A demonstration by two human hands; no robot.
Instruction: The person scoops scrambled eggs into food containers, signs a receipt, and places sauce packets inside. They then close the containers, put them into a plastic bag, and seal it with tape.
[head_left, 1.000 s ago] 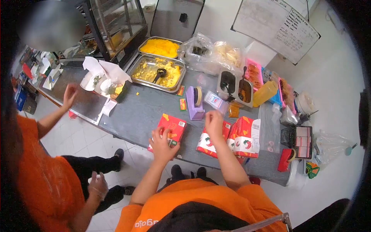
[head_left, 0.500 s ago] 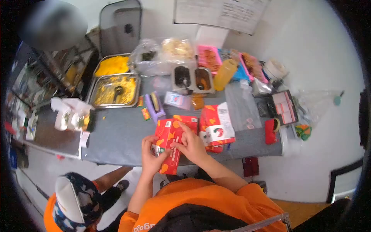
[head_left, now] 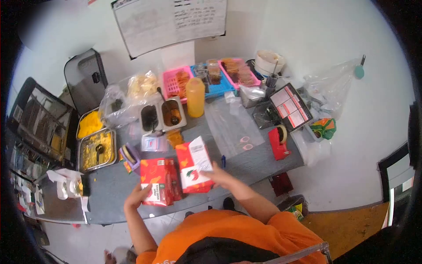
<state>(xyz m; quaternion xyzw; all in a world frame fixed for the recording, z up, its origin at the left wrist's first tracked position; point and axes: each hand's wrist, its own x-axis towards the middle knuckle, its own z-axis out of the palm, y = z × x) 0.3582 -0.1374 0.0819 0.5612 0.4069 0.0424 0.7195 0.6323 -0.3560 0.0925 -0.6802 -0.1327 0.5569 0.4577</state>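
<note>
In the head view my left hand (head_left: pixel 137 196) is closed on the lower left corner of a red printed food box (head_left: pixel 154 174), its thumb on the front. Another red box shows along that box's right side. My right hand (head_left: pixel 217 176) grips the right edge of a second red box (head_left: pixel 187 154), which has a white paper slip (head_left: pixel 200 155) on it. More red packaging shows beneath this one. Both boxes are at the front of the grey table (head_left: pixel 237 176), side by side. The fingers under each box are hidden.
Behind are steel sauce tubs (head_left: pixel 172 113), a yellow squeeze bottle (head_left: pixel 195 97) and coloured baskets (head_left: pixel 178 81). Trays of yellow food (head_left: pixel 97 149) stand left, near a purple tape dispenser (head_left: pixel 130 156). A red tape dispenser (head_left: pixel 278 143) and plastic bags (head_left: pixel 233 125) lie right.
My view has turned to the right. My left hand has lowered its box to the table. My right hand has left that box and taken hold of the one with the slip.
</note>
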